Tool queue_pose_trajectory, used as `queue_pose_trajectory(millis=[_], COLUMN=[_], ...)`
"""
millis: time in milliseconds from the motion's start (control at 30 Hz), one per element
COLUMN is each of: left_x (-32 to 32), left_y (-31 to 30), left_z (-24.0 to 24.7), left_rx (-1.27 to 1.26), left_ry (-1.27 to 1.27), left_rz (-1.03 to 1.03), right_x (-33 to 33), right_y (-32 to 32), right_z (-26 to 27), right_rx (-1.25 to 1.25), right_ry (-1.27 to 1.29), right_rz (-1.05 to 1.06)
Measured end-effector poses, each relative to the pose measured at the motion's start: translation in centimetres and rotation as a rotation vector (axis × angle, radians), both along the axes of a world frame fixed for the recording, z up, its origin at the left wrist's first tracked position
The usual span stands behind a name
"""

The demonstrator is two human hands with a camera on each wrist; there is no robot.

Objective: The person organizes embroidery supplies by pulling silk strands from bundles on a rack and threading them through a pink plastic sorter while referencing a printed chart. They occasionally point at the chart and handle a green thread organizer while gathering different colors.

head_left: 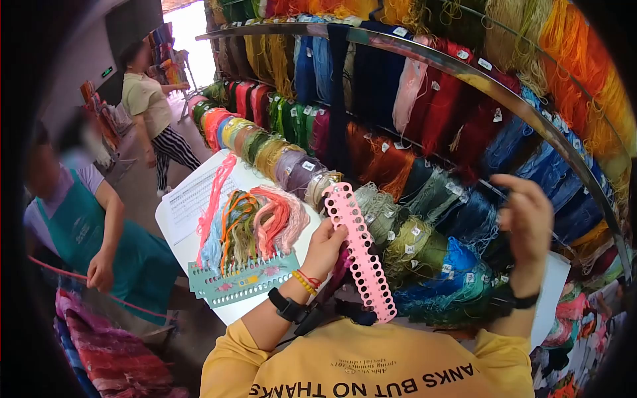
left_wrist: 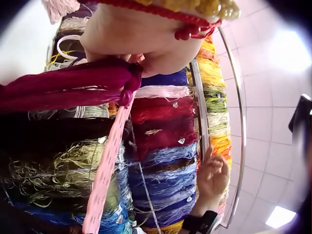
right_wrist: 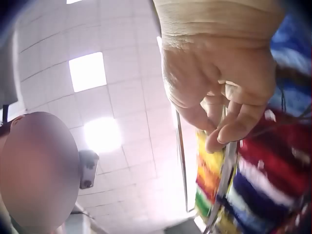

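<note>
My left hand point(head_left: 323, 252) grips the upper part of a pink strip point(head_left: 361, 255) with rows of holes along both edges. In the left wrist view, a magenta skein point(left_wrist: 63, 87) is looped at the end of the pink strip point(left_wrist: 107, 168), right by the left hand point(left_wrist: 141, 41). My right hand point(head_left: 529, 215) is raised in front of the hanging yarn at the right, its fingers loosely bent. In the right wrist view, the fingertips of the right hand point(right_wrist: 219, 83) are close together, with no thing clearly seen between them.
Racks of coloured yarn point(head_left: 441, 113) hang behind a curved metal rail point(head_left: 464, 58). On a white board point(head_left: 169, 215) at left lie a printed sheet point(head_left: 202, 202), a teal holed card point(head_left: 245, 282) and several skeins point(head_left: 229, 229). A person in a teal apron point(head_left: 99, 232) stands left; another person point(head_left: 149, 99) is farther back.
</note>
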State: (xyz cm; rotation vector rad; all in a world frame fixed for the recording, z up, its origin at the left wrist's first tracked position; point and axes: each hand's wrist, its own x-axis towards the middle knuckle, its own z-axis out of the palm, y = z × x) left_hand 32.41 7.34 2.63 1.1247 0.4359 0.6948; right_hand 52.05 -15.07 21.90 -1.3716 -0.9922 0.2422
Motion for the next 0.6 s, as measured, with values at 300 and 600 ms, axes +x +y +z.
queue_pose_trajectory(millis=[300, 600], left_x=[5.1, 5.1], left_y=[1.5, 1.1], left_z=[-4.3, -1.9], left_rx=[0.27, 0.138], left_ry=[0.23, 0.052], left_rz=[0.109, 0.021], right_x=[-0.9, 0.2], right_y=[14.5, 18.3], right_z=[-8.4, -12.1], right_rx=[-0.492, -0.667], right_ry=[0.019, 0.007], right_rz=[0.397, 0.552])
